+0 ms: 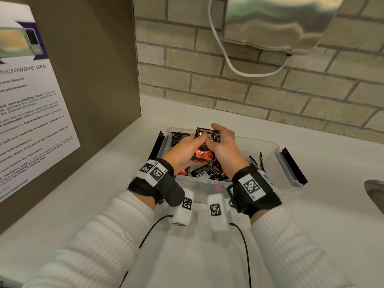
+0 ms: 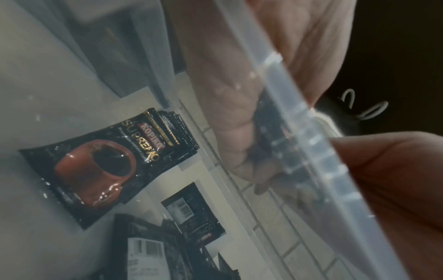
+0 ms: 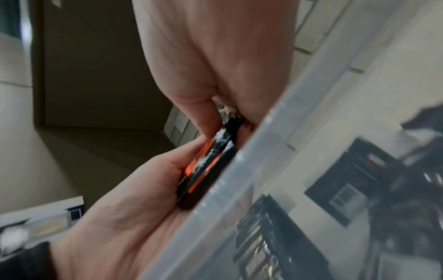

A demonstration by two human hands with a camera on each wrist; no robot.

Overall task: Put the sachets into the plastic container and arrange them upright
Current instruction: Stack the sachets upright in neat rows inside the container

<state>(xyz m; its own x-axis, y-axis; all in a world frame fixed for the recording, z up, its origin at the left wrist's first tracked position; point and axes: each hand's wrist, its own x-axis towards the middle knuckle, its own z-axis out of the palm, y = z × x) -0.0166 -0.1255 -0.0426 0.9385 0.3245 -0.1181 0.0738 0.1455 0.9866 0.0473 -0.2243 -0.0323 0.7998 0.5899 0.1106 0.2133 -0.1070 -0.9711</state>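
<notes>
A clear plastic container (image 1: 268, 145) stands on the white counter. Above its middle, both hands hold one small stack of black sachets with a red cup print (image 1: 202, 155). My left hand (image 1: 192, 145) grips the stack from the left and my right hand (image 1: 217, 139) pinches its top from the right. In the right wrist view the stack (image 3: 208, 164) shows edge-on between the two hands, just outside the container rim (image 3: 239, 181). A few sachets (image 1: 178, 138) stand upright at the container's far left end. Others lie loose on its floor (image 1: 207, 172); one (image 2: 103, 166) shows through the wall.
Black latches hang open at both ends of the container (image 1: 295, 167). A brown panel with a microwave notice (image 1: 35, 113) rises on the left. A brick wall (image 1: 270, 96) runs behind, and a metal sink edge (image 1: 374, 190) lies at the right.
</notes>
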